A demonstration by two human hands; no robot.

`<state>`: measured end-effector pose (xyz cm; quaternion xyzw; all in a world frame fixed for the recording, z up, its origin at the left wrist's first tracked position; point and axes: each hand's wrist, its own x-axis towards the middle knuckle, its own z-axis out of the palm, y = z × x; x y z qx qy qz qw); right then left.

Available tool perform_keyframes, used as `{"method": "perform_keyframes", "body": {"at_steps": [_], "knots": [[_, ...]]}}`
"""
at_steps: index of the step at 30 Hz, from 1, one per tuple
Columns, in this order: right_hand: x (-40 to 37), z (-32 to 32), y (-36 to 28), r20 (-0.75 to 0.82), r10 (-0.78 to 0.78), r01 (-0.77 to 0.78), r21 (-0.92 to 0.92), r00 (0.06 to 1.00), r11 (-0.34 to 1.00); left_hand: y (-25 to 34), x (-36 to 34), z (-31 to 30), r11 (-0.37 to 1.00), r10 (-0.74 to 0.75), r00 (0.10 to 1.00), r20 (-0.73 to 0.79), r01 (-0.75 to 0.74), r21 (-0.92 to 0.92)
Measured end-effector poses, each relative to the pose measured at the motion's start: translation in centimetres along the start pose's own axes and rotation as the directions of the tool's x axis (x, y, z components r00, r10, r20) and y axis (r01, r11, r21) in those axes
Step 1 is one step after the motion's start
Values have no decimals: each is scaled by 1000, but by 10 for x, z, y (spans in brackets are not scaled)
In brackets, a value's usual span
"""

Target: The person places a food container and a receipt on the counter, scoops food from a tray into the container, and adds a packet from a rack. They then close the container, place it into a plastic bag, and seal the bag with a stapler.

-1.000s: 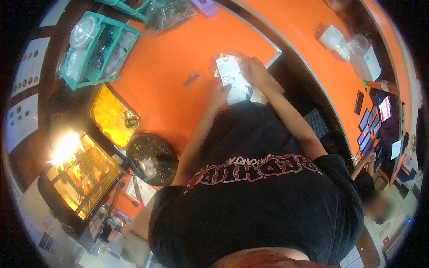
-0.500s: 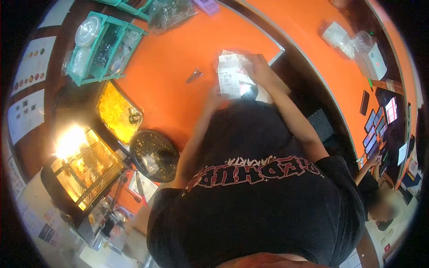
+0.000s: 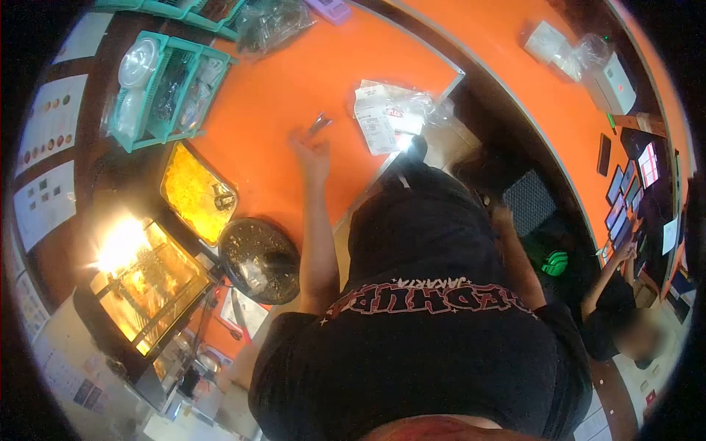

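My left hand (image 3: 312, 154) reaches over the orange counter, somewhat blurred. Its fingers look apart, at the near end of a small dark-and-silver tool (image 3: 321, 123) that resembles a stapler. A firm grip on it does not show. To the right, a white printed receipt (image 3: 375, 121) lies against a clear plastic bag (image 3: 421, 109) with red print, close to the counter's edge. My right hand (image 3: 502, 215) hangs low at my right side, over the dark space past the counter; its fingers are not clear. Neither hand touches the receipt.
On the left stand a teal basket (image 3: 184, 55) with lids and packets, a tray of yellow food (image 3: 190, 195), a black round pan (image 3: 259, 261) and a lit glass warmer (image 3: 151, 287). Far right, another person (image 3: 614, 309) is near several phones (image 3: 616, 213).
Both hands have come away from the receipt and bag, which stay on the counter. My left hand went left to the small tool; my right hand dropped back to my side.
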<state>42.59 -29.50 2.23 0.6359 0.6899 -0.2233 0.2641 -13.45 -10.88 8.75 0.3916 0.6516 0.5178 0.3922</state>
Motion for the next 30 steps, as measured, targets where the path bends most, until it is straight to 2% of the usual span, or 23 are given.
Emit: {"method": "perform_keyframes", "body": {"at_steps": [1,3,4,6,9,10,11,13,16,19,22,24,26,27,29,30], "knots": [[-35,21,0,247,-50,51,1,968,999,14,4,5,995,-14,1000,-28,11,-102],[-98,53,1,524,-2,-73,122,852,990,59,17,21,951,-48,996,-79,22,-307],[-124,64,-1,591,36,-180,186,806,966,73,25,24,965,-66,997,-42,53,-258],[-154,89,-4,615,92,-351,315,783,882,91,43,29,982,-100,995,24,103,-157],[-174,116,-14,590,149,-523,537,794,661,106,66,68,985,136,970,201,-110,-135],[-175,121,-17,573,165,-552,608,802,571,122,71,84,938,301,892,338,-342,65],[-175,126,-21,555,179,-567,681,812,464,137,73,101,792,404,767,498,-566,230],[-168,133,-25,507,200,-544,801,839,250,137,89,135,664,281,599,750,-685,299],[-159,146,-27,449,218,-458,889,867,-12,167,79,167,560,-26,549,835,-684,467],[-152,154,-11,384,250,-338,918,889,-208,147,81,192,433,-154,467,871,-760,485],[-159,177,9,335,276,-236,912,901,-337,120,78,206,200,-243,431,869,-855,479],[-159,195,20,309,288,-175,896,907,-409,119,73,204,94,-266,442,857,-872,480],[-159,207,31,287,305,-141,895,908,-423,140,52,203,17,-248,526,814,-837,547],[-165,217,37,279,330,-123,898,902,-422,115,75,199,133,-155,561,813,-804,580],[-174,239,47,319,348,-187,913,882,-363,63,117,191,376,36,614,789,-739,559],[-185,253,55,347,371,-222,914,861,-341,66,103,227,377,39,575,818,-766,520]]}}
